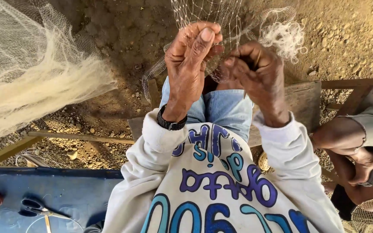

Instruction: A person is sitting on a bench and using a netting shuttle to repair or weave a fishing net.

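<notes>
Both hands were raised above the knees, close together: the left hand (191,56) pinched the fishing net (221,17), while the right hand (255,73) clamped what seemed a netting needle (255,64), mostly hidden by fingers.

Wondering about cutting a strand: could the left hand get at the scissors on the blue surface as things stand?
Probably not right away: the left hand is pinching the net up front, while the scissors lie low at the person's left side.
</notes>
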